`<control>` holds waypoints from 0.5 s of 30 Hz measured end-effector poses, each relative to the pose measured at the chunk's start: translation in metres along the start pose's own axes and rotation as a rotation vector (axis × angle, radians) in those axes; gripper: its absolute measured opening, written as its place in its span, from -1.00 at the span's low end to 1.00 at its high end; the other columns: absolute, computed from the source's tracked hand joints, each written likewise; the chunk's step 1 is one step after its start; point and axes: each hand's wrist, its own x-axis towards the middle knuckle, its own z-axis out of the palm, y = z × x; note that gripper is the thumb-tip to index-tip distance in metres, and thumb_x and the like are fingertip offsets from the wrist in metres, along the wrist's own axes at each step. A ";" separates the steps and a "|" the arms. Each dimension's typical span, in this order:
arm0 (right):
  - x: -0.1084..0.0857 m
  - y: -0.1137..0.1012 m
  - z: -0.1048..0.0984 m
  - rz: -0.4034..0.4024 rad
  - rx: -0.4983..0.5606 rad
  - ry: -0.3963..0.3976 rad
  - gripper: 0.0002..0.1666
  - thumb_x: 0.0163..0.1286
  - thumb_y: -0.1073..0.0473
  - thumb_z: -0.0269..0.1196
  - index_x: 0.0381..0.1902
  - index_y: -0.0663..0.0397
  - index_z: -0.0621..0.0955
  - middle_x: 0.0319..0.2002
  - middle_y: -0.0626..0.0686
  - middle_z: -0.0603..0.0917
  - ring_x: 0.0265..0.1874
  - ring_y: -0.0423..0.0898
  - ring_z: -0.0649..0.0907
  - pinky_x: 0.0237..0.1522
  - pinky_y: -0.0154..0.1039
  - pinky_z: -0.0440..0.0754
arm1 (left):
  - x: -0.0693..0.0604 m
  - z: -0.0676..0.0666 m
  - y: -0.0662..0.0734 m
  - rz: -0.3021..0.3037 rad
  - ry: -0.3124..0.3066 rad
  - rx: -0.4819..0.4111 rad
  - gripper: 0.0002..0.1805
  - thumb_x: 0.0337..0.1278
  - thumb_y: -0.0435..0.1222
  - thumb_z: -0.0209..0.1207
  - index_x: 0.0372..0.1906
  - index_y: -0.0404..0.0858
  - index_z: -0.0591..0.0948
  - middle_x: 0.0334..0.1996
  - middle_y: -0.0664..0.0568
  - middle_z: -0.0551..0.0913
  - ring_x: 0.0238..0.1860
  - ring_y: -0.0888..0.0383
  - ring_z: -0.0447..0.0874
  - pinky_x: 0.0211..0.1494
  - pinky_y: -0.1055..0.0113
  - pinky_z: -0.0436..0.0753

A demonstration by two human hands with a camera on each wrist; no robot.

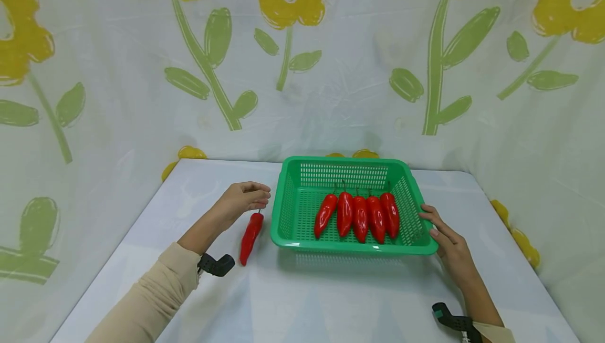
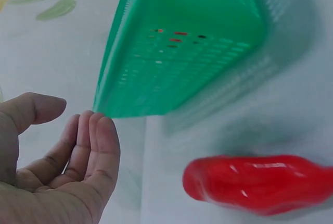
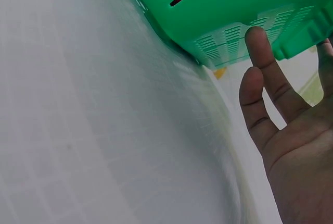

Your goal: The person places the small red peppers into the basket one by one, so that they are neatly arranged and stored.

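Note:
Several red chili peppers (image 1: 360,218) lie side by side in a green plastic basket (image 1: 352,248) on the table. Another red chili pepper (image 1: 251,239) lies outside it, to the left. My left hand (image 1: 243,199) hovers just above that pepper's stem end, beside the basket's left rim, holding nothing. In the left wrist view, the left fingers (image 2: 106,146) are gently bent, thumb apart, close to the basket's corner. At the basket's right side, my right hand (image 1: 451,251) touches the rim with its fingers. The right wrist view has those fingers (image 3: 278,86) extended beside the slotted wall.
A white table (image 1: 302,301) carries the basket, with bare surface in front. Behind and at both sides hangs a pale cloth (image 1: 350,96) printed with yellow flowers and green leaves. Black wrist-worn cameras (image 1: 216,265) sit on both wrists.

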 end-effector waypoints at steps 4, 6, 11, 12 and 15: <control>0.000 0.000 0.001 -0.011 0.004 -0.006 -0.53 0.62 0.39 -0.18 0.39 0.52 0.28 0.56 0.05 0.11 0.53 -0.25 0.04 0.28 -0.50 0.35 | -0.004 -0.006 -0.011 -0.013 0.017 0.020 -0.58 0.45 -0.26 0.10 0.23 -0.45 0.49 0.16 -0.30 0.57 0.11 -0.15 0.63 0.31 0.02 0.51; 0.000 -0.001 0.001 -0.013 0.005 -0.004 -0.53 0.62 0.39 -0.18 0.39 0.53 0.29 0.55 0.05 0.12 0.53 -0.25 0.04 0.29 -0.50 0.34 | -0.006 -0.009 -0.016 -0.023 0.026 0.025 -0.57 0.45 -0.26 0.10 0.24 -0.46 0.49 0.17 -0.30 0.55 0.13 -0.18 0.61 0.31 0.02 0.51; 0.000 -0.002 0.001 -0.010 0.001 0.001 -0.53 0.62 0.38 -0.18 0.38 0.53 0.29 0.56 0.08 0.11 0.54 -0.24 0.02 0.29 -0.52 0.33 | -0.009 -0.014 -0.029 -0.055 0.057 0.026 -0.55 0.45 -0.25 0.11 0.26 -0.46 0.46 0.18 -0.29 0.53 0.16 -0.20 0.59 0.33 -0.04 0.48; 0.000 -0.003 0.001 -0.009 0.001 0.001 -0.53 0.62 0.38 -0.18 0.38 0.53 0.29 0.56 0.08 0.11 0.54 -0.23 0.02 0.29 -0.52 0.32 | -0.010 -0.015 -0.032 -0.064 0.065 0.022 -0.55 0.45 -0.25 0.12 0.27 -0.45 0.46 0.19 -0.29 0.53 0.16 -0.19 0.59 0.33 -0.04 0.47; 0.000 -0.003 0.002 -0.006 0.002 0.004 -0.53 0.62 0.38 -0.18 0.38 0.53 0.30 0.55 0.07 0.12 0.54 -0.24 0.02 0.29 -0.53 0.32 | -0.010 -0.018 -0.040 -0.088 0.090 0.017 -0.54 0.43 -0.24 0.14 0.28 -0.44 0.46 0.20 -0.29 0.52 0.16 -0.16 0.59 0.33 -0.03 0.48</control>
